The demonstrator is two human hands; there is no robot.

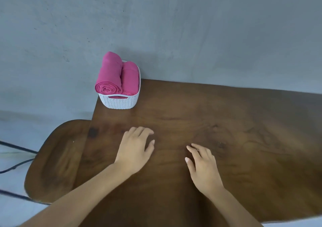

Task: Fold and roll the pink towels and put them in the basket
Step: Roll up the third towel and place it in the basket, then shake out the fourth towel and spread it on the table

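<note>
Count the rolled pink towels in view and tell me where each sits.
2. Both lie in the white basket at the table's far left corner: a larger roll on the left, a smaller roll on its right. Another could be hidden beneath them.

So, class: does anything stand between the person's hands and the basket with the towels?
Nothing visible does. Only table surface shows between the left hand, the right hand and the basket at the far left corner. The left towel and the right towel already sit rolled in it.
</note>
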